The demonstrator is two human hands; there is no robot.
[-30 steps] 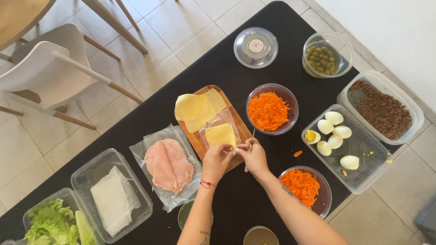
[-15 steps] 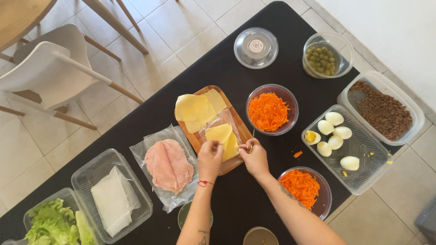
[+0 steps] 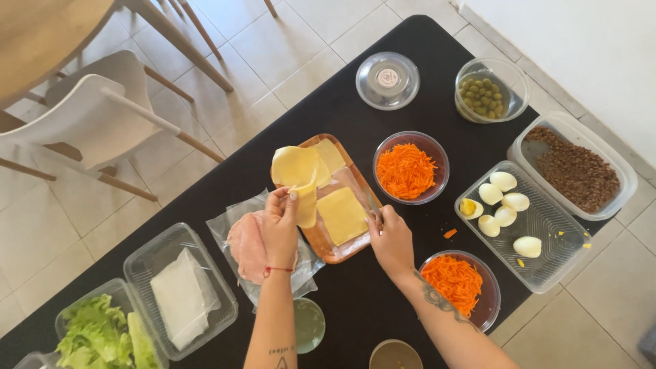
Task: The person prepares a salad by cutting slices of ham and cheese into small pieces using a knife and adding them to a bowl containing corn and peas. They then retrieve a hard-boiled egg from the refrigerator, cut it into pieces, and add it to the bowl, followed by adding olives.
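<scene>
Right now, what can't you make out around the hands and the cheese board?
- Sliced meat: partly hidden by the left hand, head view.
- Right hand grip: fingertips curl at the wooden board edge; what they pinch is too small.
- Dark cups: cut off by the bottom edge.

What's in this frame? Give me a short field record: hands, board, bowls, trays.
left hand: lifting a cheese slice by its edge
right hand: at the edge of the clear wrap on the wooden board; grip unclear
board: a flat cheese slice, more slices at the far end
left of board: sliced ham on plastic wrap
bowls: two of grated carrot, one of green olives
trays: peeled eggs, brown lentils, lettuce, white sheets
surface: black table
</scene>
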